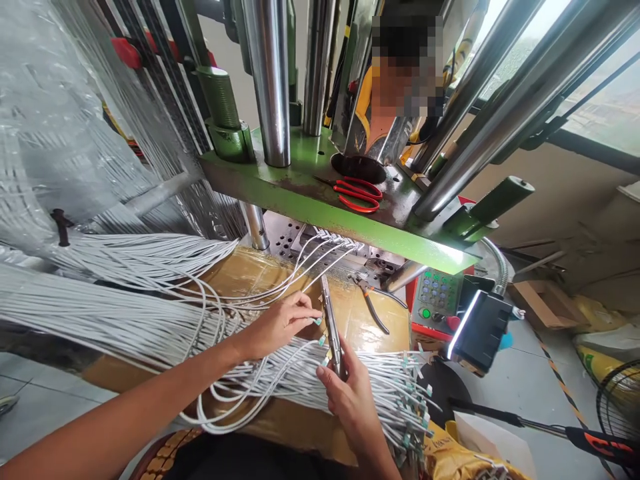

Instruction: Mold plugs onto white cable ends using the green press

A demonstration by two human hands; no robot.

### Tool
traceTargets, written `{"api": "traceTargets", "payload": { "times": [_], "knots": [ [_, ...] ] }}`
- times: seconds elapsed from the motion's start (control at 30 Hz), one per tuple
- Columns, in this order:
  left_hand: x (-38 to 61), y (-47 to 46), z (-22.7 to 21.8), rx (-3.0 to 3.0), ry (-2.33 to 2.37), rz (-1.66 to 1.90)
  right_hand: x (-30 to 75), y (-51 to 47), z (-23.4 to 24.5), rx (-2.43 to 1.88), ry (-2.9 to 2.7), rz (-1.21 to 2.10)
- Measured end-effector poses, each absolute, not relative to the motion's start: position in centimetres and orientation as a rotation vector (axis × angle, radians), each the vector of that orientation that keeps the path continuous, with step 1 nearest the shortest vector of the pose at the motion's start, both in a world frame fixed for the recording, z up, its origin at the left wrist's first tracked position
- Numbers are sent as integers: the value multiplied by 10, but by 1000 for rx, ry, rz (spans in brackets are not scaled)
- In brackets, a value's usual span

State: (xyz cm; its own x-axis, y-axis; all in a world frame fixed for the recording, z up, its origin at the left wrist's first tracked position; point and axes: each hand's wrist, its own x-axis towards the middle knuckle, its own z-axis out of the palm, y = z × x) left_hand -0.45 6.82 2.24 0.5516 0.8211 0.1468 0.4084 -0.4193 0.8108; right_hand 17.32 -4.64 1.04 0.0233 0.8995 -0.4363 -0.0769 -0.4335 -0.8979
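Note:
My left hand [280, 325] pinches the end of a thin white cable [316, 321] with a teal tip, just left of a narrow metal tool. My right hand [350, 393] grips that long metal tool [330, 325], which points up and away from me. Both hands hover over a bundle of white cables [150, 320] lying across a tape-wrapped cardboard surface [250, 273]. More cable ends with teal tips [410, 393] fan out to the right of my right hand. Several cables run into the mould [330, 243] under the press plate.
A green press plate [300, 193] with steel columns stands ahead, red scissors [357, 193] lying on it. Pliers [373, 303] rest on the cardboard. A control panel [435, 297] and a black device [480, 330] sit to the right. Another person [395, 87] is behind the machine.

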Motion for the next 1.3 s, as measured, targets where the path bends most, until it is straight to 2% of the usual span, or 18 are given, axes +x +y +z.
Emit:
{"api": "traceTargets", "payload": {
  "times": [0.23, 0.53, 0.8, 1.3],
  "knots": [
    [-17, 88, 42, 1541, 1131, 871, 173, -43, 12, -1469, -804, 1567],
    [-15, 93, 29, 1754, 1014, 672, 173, -42, 15, -1466, -792, 1580],
    [-11, 100, 13, 2384, 845, 686, 173, -42, 15, -1441, -727, 1632],
    [-5, 102, -10, 2461, 784, 850, 175, -40, 17, -1399, -777, 1663]
  ]
}}
